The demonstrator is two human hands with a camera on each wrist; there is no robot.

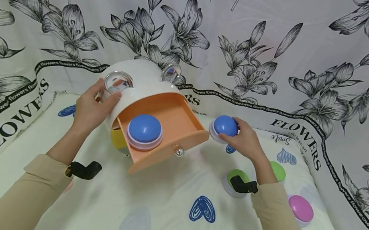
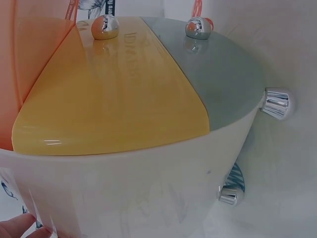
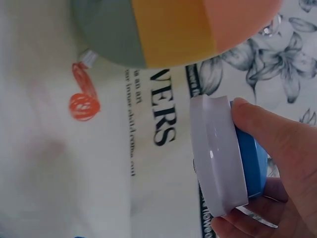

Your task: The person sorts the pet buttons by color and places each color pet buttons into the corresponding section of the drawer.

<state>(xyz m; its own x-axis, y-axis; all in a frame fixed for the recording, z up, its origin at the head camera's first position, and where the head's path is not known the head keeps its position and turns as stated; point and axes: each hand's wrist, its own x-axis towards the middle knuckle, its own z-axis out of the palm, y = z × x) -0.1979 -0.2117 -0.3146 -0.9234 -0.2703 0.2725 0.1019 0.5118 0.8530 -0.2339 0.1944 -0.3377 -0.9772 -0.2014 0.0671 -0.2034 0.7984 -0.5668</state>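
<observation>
A rounded white drawer box (image 1: 151, 69) with clear ear-shaped handles stands left of centre, its orange top drawer (image 1: 176, 117) pulled out. Inside that drawer sits a round push button (image 1: 144, 129) with a blue top and white base. My left hand (image 1: 94, 107) grips the box's clear left ear (image 1: 120, 75) between thumb and fingers. To the right of the drawer, my right hand (image 1: 247, 141) holds a second blue-topped push button (image 1: 225, 126) by its sides. The right wrist view shows this button's white base (image 3: 218, 153) turned toward the drawer box, thumb on the blue part.
The box's yellow drawer (image 2: 109, 99) and grey-green drawer (image 2: 223, 79) are closed, with silver knobs. Green-topped buttons (image 1: 238, 175) (image 1: 277, 171) and a pink one (image 1: 302, 208) lie on the right of the white heart-print cloth (image 1: 166, 226). Flower-print fabric hangs behind.
</observation>
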